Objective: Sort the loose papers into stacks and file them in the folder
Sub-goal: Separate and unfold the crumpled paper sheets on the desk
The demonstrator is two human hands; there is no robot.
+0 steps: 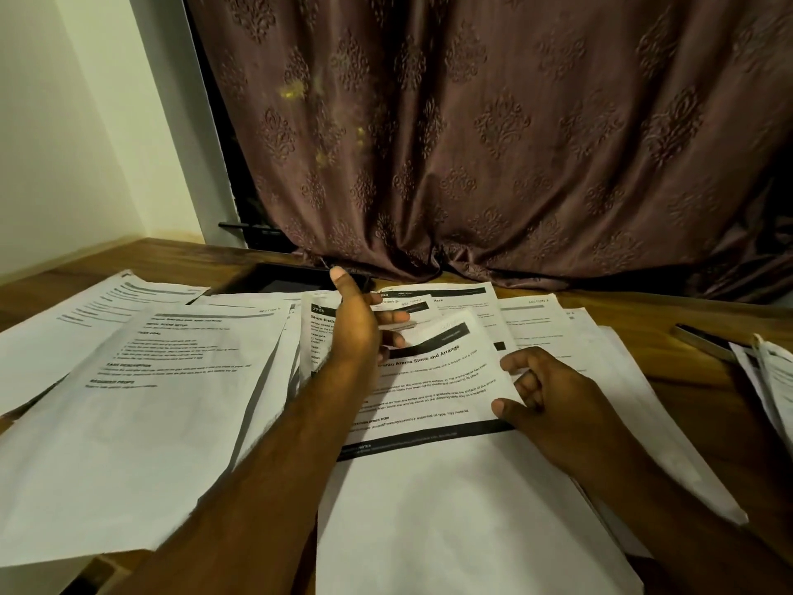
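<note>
on the far left of the wooden desk (128,255) we see a fanned pile of printed sheets (141,380), overlapping loosely and not squared. just behind it, near the curtain (515,143), lies a dark flat thing (283,279), maybe the folder; we cannot tell, and nothing visibly sits in it.

in the middle, our left hand (356,324) reaches forward, thumb up, fingers pinching the top edge of the aroma stone sheet (433,380), which lies tilted atop a blank-faced stack (450,508). our right hand (545,397) grips the same sheet's right edge, thumb on its face and fingers curled, so both hands hold one page.

behind and to the right, more printed pages (536,324) spread across each other. further right rests a dark pen-like thing (703,341), and at the far edge another small batch of papers (772,380).

we judge the sorting is only partly done: rough groups exist, but none is tidy, and filing has not begun. the remaining sheets need grouping, squaring and placing in the folder.
</note>
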